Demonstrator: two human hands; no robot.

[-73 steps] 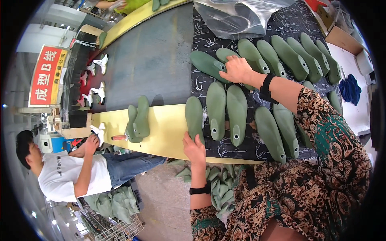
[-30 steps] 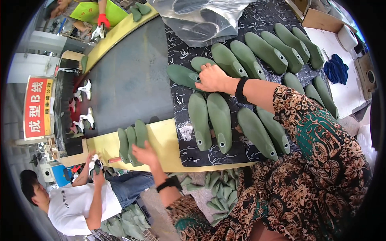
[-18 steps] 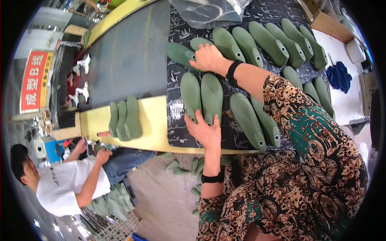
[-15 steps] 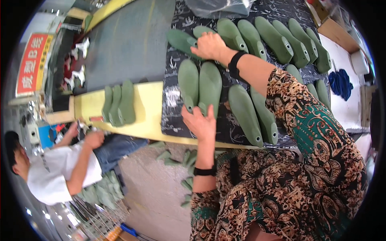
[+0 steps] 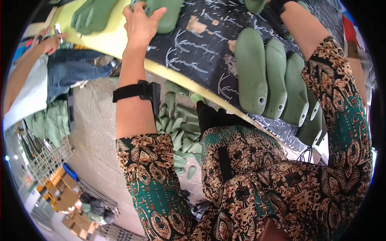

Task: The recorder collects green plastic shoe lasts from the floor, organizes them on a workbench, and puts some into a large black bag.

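At the top edge, my left hand (image 5: 140,25) is on the heel ends of green shoe lasts (image 5: 171,17). Its thumb lies to the right and its fingers bend at the left, with holes in the heels showing beside them; the toe ends are cut off by the frame. My right forearm (image 5: 303,28) reaches up past the top edge, so that hand is out of sight. Close to its black wristband (image 5: 278,5) lies another green last (image 5: 255,5). Below it, a row of green lasts (image 5: 251,70) rests on the black patterned sheet (image 5: 197,56).
More green lasts (image 5: 94,16) sit on the yellow board (image 5: 116,38). Many others lie heaped on the floor (image 5: 181,128) below the table edge. At left, a person in a white shirt (image 5: 30,84) works with both hands. Cardboard boxes (image 5: 66,197) stand low at the left.
The view has swung right and nearer to the table. My left hand stays at the lasts' heels, nearer the frame's top. My right hand has left the top-left lasts and passed out of view.
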